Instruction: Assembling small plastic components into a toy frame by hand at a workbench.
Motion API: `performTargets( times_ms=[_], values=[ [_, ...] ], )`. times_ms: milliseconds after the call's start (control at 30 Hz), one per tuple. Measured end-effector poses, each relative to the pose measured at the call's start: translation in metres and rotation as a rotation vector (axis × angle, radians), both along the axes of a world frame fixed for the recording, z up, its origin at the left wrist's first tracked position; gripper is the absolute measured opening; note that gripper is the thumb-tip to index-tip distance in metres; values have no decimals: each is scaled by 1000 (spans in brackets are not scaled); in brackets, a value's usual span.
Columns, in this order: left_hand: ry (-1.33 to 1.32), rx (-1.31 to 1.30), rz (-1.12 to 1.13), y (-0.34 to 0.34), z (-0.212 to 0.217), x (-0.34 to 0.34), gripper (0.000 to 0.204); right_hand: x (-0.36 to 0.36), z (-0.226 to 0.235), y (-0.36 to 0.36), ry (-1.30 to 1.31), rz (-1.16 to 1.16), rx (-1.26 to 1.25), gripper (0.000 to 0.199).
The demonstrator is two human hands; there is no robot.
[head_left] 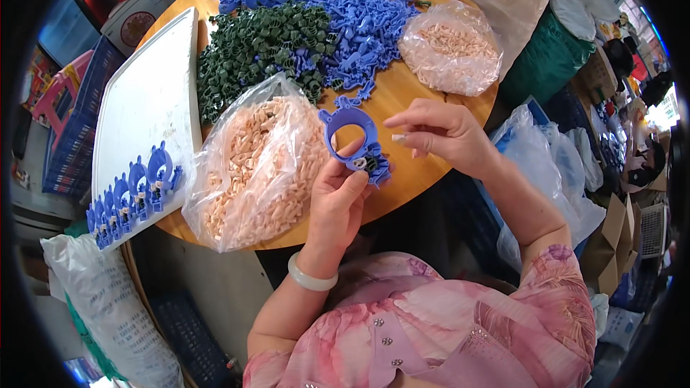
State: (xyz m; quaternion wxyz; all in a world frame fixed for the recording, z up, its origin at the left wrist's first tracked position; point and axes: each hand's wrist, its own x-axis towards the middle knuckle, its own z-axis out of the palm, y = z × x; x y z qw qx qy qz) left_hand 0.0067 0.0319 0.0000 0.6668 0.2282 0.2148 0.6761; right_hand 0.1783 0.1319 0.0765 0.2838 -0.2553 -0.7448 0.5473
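Observation:
My left hand [335, 201] grips a blue plastic ring-shaped part [369, 128] over the table's near edge, thumb on its lower end. A dark green piece [371, 163] and a small pale bit sit at that lower end. Just to the right, my right hand [449, 136] pinches a small whitish plastic piece [397, 139] between thumb and forefinger, apart from the blue part. Close by my left hand lies a clear bag of small peach-coloured pieces [248, 165]. Another such bag [453, 49] rests beyond my right hand.
On the round wooden table [413, 179] are heaps of dark green pieces [262, 50] and blue plastic parts [366, 32]. A white board [147, 100] on the left carries a row of several assembled blue parts [133, 190]. Plastic bags [546, 172] stand at the right.

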Motion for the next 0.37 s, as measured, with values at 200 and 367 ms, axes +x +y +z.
performTargets(
  times_ms=[200,367],
  values=[
    [-12,19,-13,-2,-2,0,47,-4,-4,-12,100,-33,-69,11],
    [9,62,-3,-3,-3,0,49,-9,-7,-16,125,31,-107,15]
  ],
)
